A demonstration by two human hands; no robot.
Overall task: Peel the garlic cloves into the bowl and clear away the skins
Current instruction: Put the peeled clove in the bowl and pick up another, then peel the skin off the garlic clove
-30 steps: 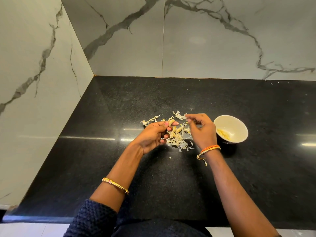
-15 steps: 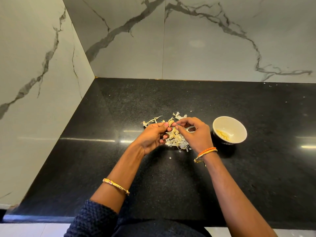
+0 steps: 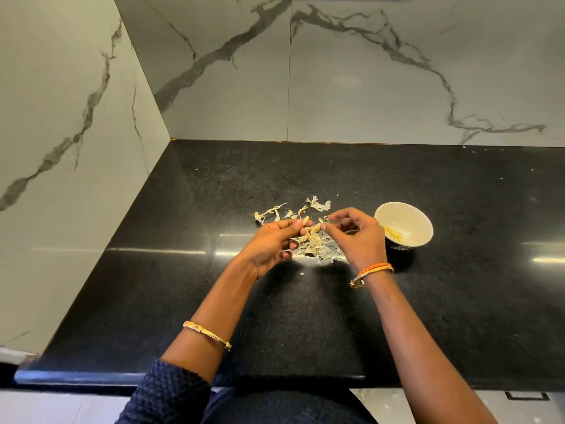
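Peeling in progress, frame centre: left hand (image 3: 272, 240) pinches a garlic clove (image 3: 306, 221); right hand (image 3: 357, 237) pinches its skin above the skins (image 3: 315, 244). Next: strip, drop into bowl (image 3: 420, 215), right.

A home kitchen — black granite counter (image 3: 305, 316), marble-look wall tiles (image 3: 367, 71), garlic skins (image 3: 315, 243).

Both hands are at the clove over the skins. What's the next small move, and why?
Probably pull the skin off with the right hand: the left hand grips the clove and the right pinches at its end. The bowl waits right of the skin pile.
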